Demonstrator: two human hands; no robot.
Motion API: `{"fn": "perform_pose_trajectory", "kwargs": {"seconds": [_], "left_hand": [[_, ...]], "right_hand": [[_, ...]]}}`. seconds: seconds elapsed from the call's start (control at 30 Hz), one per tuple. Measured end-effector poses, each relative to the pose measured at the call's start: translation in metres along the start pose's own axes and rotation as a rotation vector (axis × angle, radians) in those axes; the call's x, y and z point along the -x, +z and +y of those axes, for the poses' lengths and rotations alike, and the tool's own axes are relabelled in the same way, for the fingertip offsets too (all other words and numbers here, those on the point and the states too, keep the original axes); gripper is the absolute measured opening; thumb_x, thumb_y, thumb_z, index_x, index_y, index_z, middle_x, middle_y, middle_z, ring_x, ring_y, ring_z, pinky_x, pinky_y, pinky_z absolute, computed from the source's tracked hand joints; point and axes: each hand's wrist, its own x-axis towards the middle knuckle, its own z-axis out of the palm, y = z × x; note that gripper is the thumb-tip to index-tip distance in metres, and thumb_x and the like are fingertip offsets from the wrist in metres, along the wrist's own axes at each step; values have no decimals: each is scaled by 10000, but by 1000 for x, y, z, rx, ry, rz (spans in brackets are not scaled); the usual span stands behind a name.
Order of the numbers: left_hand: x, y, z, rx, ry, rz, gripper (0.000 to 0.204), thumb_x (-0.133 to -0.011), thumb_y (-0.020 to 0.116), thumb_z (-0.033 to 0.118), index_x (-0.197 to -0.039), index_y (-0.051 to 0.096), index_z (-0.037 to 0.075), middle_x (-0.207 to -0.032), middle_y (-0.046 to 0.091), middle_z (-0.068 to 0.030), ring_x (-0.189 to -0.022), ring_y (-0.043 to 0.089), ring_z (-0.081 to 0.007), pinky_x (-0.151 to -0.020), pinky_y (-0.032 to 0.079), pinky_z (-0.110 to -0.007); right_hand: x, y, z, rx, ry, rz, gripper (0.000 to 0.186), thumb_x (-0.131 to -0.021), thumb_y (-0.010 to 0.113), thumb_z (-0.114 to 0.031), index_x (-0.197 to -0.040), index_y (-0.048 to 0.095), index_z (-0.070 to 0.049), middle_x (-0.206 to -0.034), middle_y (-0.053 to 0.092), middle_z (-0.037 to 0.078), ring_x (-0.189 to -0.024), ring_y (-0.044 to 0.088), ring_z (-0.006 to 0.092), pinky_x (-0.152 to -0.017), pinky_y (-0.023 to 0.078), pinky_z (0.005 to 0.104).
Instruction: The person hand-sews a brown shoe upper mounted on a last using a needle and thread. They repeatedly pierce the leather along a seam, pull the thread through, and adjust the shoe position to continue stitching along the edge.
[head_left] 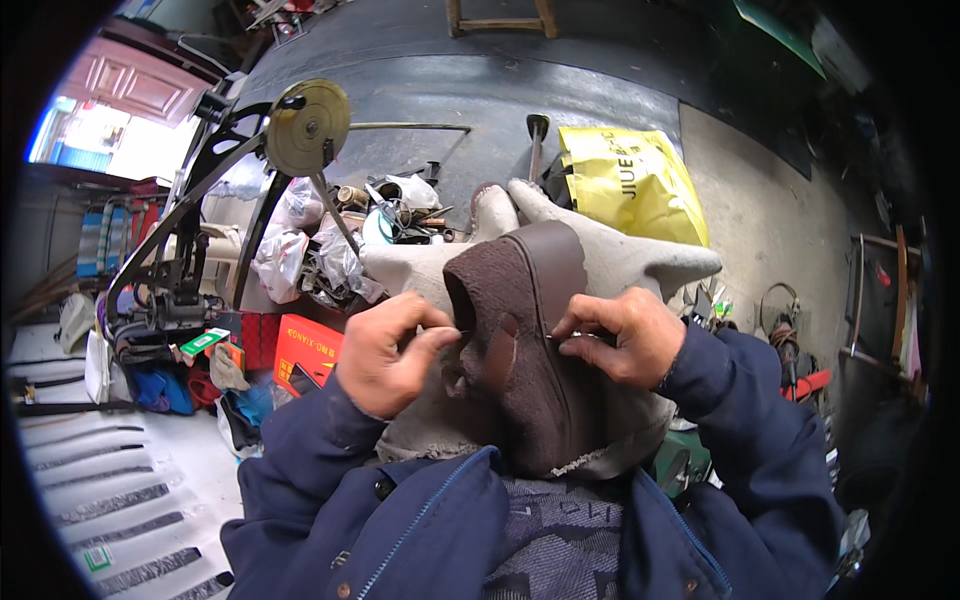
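Observation:
A brown fuzzy shoe (480, 270) lies on its side over my lap, its dark smooth sole (556, 270) turned to the right. Beneath it a greyish-white cloth (620, 255) covers my legs. At the shoe's opening, my left hand (395, 355) is closed in a pinch, with whatever its fingertips hold too small to make out. My right hand (625, 335) pinches at the seam between upper and sole. A tiny pale glint shows by its fingertips, but its kind is unclear. A brown strap (500, 352) crosses the shoe between both hands.
To the left stands a black hand-cranked machine with a round brass-coloured wheel (308, 127). Plastic bags and small parts (335, 250) crowd beyond my lap, next to a yellow bag (635, 185). A red box (305, 350) sits near my left forearm. Dark strips lie on a white sheet (200, 450).

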Motion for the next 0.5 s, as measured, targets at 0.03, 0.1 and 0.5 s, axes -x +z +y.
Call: {"fn": "perform_pose_trajectory", "kwargs": {"seconds": [0.03,0.1,0.5], "left_hand": [[5,0,1,385,-253,11,93,-1016,628,50,-964,646,-24,-1010,703,-161,-687,639,-189,-681,546,-324],[8,0,-3,968,-60,10,170,-1075,583,150,-990,575,3,-1184,699,-233,-710,677,-216,-707,601,-376],[-17,14,-13,609,-229,-225,340,-1084,634,307,-1154,697,-20,-995,690,-20,-905,594,-76,-823,496,-264]], "right_hand": [[2,1,1,2,10,0,156,-908,769,-166,-1030,692,-108,-836,742,153,-788,723,385,-670,559,456],[4,2,1,0,1,19,163,-911,764,-173,-1039,687,-108,-844,745,153,-800,724,388,-682,563,460],[6,11,-6,159,-12,89,141,-901,753,-103,-1009,666,-80,-809,731,146,-770,724,379,-665,550,440]]}}
